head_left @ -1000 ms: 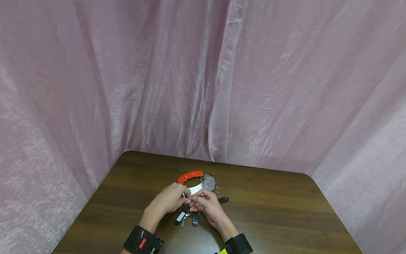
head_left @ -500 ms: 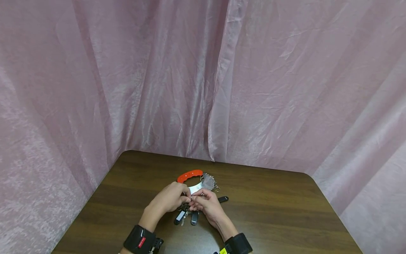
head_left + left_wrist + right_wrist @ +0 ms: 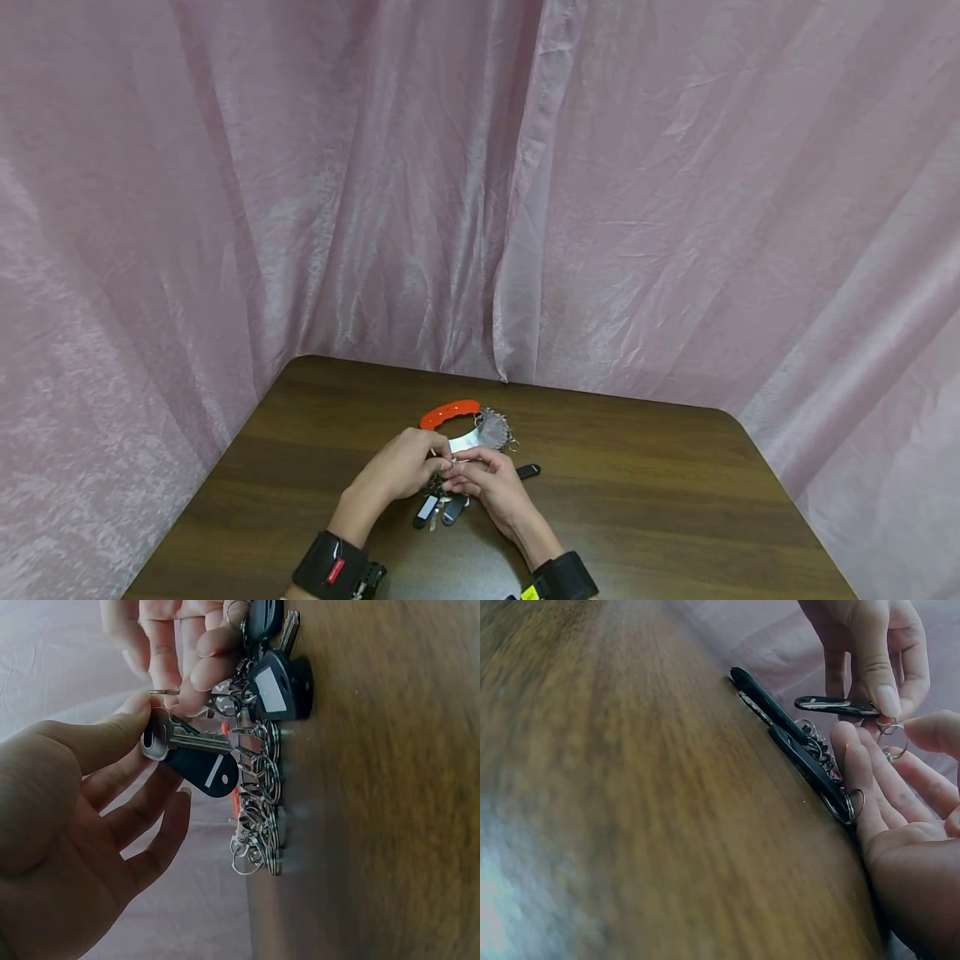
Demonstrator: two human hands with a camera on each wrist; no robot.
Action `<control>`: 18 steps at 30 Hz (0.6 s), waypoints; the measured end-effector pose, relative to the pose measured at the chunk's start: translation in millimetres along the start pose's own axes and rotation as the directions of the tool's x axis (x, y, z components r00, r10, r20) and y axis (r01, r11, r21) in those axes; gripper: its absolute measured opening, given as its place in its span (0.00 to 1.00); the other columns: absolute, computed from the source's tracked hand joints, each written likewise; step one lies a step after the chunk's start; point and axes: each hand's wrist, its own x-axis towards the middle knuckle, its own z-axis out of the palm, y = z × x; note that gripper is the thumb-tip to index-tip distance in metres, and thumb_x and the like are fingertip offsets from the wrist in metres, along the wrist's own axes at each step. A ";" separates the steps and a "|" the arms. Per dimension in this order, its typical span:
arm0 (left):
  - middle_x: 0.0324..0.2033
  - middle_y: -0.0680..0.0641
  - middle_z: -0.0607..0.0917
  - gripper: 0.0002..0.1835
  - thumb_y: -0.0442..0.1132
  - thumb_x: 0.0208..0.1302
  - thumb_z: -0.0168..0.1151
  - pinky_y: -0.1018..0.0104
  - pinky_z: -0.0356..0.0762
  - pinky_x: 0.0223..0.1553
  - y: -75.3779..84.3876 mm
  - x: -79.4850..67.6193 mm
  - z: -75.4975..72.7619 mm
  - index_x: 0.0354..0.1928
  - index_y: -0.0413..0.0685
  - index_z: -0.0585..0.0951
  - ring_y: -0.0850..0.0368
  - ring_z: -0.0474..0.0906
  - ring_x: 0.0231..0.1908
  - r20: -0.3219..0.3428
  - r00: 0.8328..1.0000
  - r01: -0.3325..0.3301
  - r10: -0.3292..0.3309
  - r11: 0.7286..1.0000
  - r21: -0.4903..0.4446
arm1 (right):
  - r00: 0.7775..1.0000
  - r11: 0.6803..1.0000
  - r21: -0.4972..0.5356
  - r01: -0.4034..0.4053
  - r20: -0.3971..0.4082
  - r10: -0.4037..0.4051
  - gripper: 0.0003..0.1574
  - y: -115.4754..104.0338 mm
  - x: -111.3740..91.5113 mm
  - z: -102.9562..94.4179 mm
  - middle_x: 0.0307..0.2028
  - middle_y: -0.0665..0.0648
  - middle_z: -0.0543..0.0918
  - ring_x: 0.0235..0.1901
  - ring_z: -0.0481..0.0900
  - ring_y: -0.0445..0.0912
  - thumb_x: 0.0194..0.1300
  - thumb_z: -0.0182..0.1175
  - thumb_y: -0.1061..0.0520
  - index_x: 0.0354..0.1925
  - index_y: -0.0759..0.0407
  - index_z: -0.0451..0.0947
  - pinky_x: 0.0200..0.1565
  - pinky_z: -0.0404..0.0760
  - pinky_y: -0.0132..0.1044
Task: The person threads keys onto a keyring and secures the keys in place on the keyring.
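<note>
My left hand (image 3: 401, 465) pinches a small key ring between thumb and fingers. From it hang a silver key (image 3: 191, 741) and a black key tag (image 3: 202, 771) with a white label strip. Opposite, my right hand (image 3: 495, 492) pinches the same metal ring (image 3: 893, 741) with its fingertips. Just beyond both hands lies a large key holder with a red-orange grip (image 3: 450, 413) and a silver metal plate (image 3: 492, 429), with clips and rings (image 3: 262, 780) along its edge. Below the fingers, more black tags (image 3: 427, 511) and a key (image 3: 433, 520) lie on the table.
The brown wooden table (image 3: 637, 492) carries everything. Another black tag (image 3: 528, 471) lies right of my right hand. Pink curtains (image 3: 420, 208) hang behind the table's far edge. Each wrist wears a black band (image 3: 332, 567).
Both hands stay at nearly the same place over the keys. The black tag under the right hand has swung slightly left, closer to the white-labelled tag.
</note>
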 end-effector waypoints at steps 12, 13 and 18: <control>0.35 0.58 0.85 0.04 0.37 0.69 0.72 0.60 0.75 0.38 -0.6 0.0 -0.2 0.35 0.52 0.87 0.62 0.75 0.33 0.032 0.999 0.007 -0.006 0.999 -0.031 | 1.000 0.999 -0.032 -0.019 -0.008 0.019 0.25 -1.7 -1.7 2.5 0.45 0.67 0.89 0.37 0.90 0.48 0.75 0.61 0.69 0.64 0.80 0.69 0.45 0.87 0.38; 0.35 0.58 0.85 0.04 0.37 0.69 0.72 0.60 0.75 0.39 -0.4 0.1 -0.2 0.35 0.51 0.87 0.62 0.76 0.33 0.030 1.000 -0.001 0.002 1.000 -0.030 | 1.000 0.999 -0.034 -0.018 -0.008 0.017 0.25 -1.8 -1.5 2.5 0.44 0.66 0.89 0.37 0.90 0.48 0.75 0.61 0.69 0.64 0.80 0.69 0.45 0.87 0.38; 0.34 0.58 0.86 0.05 0.36 0.69 0.72 0.60 0.76 0.40 0.5 0.2 -0.9 0.34 0.52 0.86 0.63 0.77 0.34 0.015 1.000 -0.027 0.027 0.999 -0.022 | 1.000 0.998 -0.059 -0.006 -0.006 0.006 0.25 -1.3 0.0 2.1 0.43 0.68 0.88 0.35 0.90 0.47 0.74 0.62 0.69 0.64 0.79 0.71 0.43 0.87 0.38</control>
